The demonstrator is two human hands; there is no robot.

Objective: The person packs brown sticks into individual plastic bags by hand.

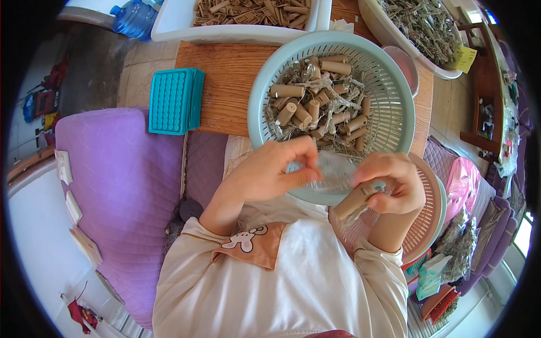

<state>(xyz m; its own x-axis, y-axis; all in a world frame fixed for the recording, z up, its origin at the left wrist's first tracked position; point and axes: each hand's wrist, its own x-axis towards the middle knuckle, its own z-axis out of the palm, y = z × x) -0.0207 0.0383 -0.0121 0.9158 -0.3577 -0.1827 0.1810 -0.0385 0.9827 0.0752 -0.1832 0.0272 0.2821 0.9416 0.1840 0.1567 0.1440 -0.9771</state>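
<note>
My right hand [394,181] is closed round a brown tube [356,200], which is tilted, with strands of clear film hanging at its lower end. Between my two hands stretches a thin clear plastic film [331,170], blurred in places. The thumb and fingers of my left hand [284,168] pinch its left end. Both hands are over the near rim of a pale green slotted basket [258,107]. In that basket lies a heap of brown tubes [338,67] tangled with clear film strips. What the right palm covers is hidden.
On the wooden table [225,79] stand a white tub [242,35] of brown pieces and a teal tray stack [176,101]. A cream basin [434,65] of film-wrapped pieces is at far right. A pink basket [428,225] is beside my right arm; a purple cushion [118,169] lies left.
</note>
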